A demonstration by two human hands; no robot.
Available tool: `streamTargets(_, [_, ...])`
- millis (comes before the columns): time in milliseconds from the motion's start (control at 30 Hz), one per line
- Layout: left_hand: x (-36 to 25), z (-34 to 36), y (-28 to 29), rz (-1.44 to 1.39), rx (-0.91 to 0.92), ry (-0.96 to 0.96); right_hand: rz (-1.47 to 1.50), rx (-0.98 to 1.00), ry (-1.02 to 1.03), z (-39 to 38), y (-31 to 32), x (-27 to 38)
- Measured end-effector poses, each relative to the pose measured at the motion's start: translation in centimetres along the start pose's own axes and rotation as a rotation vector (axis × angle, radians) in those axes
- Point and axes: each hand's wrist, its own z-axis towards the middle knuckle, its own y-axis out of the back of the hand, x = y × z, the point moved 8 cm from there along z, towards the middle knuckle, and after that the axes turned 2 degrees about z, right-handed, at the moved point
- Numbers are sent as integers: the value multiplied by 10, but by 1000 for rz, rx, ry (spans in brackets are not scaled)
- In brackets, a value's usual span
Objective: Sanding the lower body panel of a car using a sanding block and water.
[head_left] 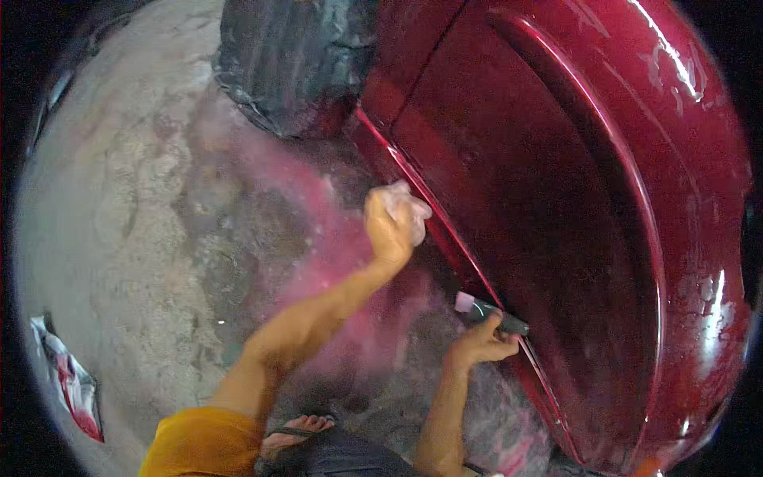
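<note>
Beside bodywork (548, 199), left hand (389, 228) curled around cloth (419, 225), right hand (483, 344) around block (480, 309)

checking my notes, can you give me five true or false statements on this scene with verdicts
The left hand holds a crumpled, whitish wad. True.
The right hand is empty. False: the right hand holds a flat, dark, rectangular piece with a pale end.
Pink stains mark the rough grey ground. True.
The car body is blue. False: the glossy, curved car body is deep red.
A yellow fabric sleeve is visible. True.
</note>
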Motion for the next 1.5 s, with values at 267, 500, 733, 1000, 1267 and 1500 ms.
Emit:
streamTargets(267, [30,106,45,90,-188,171,-283,279,953,-35,-18,56])
streamTargets(500, [30,-22,121,198,383,467,-451,513,1519,-90,-126,114])
streamTargets(733, [16,15,161,304,-6,468,-511,828,1558,-157,-191,172])
streamTargets(1000, [24,189,68,-88,-467,227,-493,820,1555,-115,-147,142])
streamTargets(1267, [9,151,49,399,-139,-93,-456,794,1533,-104,-139,138])
streamTargets(1500, [72,128,34,212,-112,351,-478,696,1626,-92,-141,129])
